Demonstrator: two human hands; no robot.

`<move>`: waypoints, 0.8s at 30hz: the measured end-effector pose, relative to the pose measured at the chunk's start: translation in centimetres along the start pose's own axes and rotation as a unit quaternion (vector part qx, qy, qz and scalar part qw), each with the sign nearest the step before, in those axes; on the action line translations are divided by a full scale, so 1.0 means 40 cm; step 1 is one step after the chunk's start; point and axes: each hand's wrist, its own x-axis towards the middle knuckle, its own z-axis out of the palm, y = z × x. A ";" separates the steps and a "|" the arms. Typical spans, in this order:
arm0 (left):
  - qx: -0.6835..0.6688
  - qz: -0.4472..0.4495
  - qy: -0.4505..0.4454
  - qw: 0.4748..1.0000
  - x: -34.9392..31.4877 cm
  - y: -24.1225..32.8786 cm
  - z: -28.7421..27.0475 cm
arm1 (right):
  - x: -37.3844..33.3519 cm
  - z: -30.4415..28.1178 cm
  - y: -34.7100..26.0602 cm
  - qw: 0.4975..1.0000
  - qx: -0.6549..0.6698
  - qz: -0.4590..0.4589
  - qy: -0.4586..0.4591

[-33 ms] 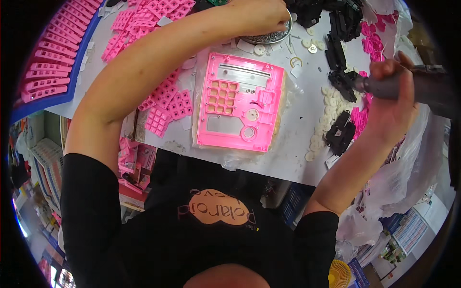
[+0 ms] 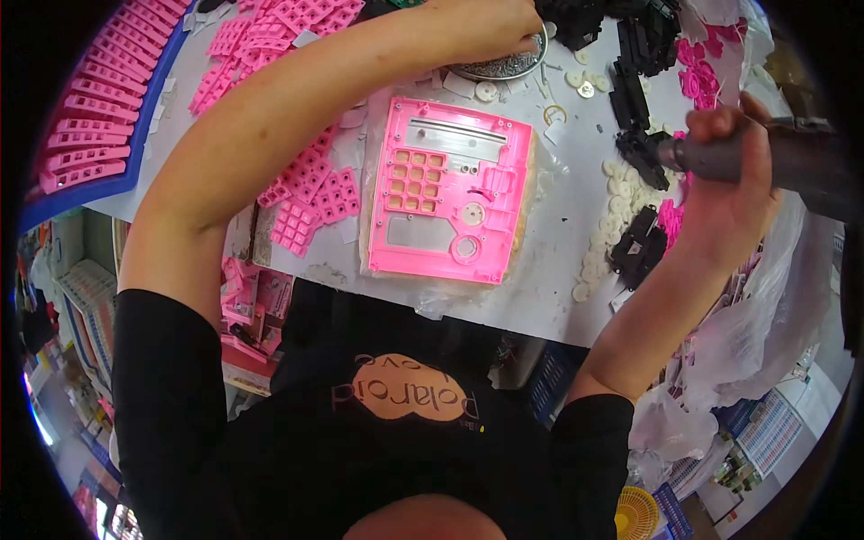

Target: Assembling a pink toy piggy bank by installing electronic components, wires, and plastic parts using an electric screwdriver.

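Observation:
My left hand [image 2: 499, 29] reaches over a round metal bowl of small screws [image 2: 508, 68] at the far edge. Its fingers are bent together; whether they hold a screw is hidden. In my right hand [image 2: 736, 193] is a dark electric screwdriver [image 2: 783, 166], its tip pointing left above the parts at the right. Between my arms a pink plastic housing [image 2: 454, 261] lies with its inner side up, on a plastic-wrapped pad. It has a keypad grid of square openings, a clear window strip and a white disc [image 2: 472, 213] set in it.
Pink keypad pieces [image 2: 310, 184] are heaped at the left, beside a blue tray [image 2: 133, 171] of upright pink parts. White discs [image 2: 619, 202], black plastic assemblies [image 2: 639, 247] and magenta pieces [image 2: 697, 76] line the right side. Clear plastic bags [image 2: 720, 333] hang over the right edge.
Both hands have shifted only slightly. At the bowl, my left fingers have changed their bend a little. The housing stays practically in place.

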 end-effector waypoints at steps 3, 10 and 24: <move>0.046 0.004 0.005 0.999 0.010 -0.007 0.008 | -0.025 0.041 0.003 0.998 0.028 -0.001 -0.047; -0.041 -0.012 0.032 0.999 -0.013 -0.013 -0.038 | -0.054 0.068 0.004 0.986 0.063 0.049 -0.146; 0.015 0.000 0.020 1.000 -0.021 -0.015 -0.053 | -0.104 0.133 0.011 0.987 0.087 0.028 -0.129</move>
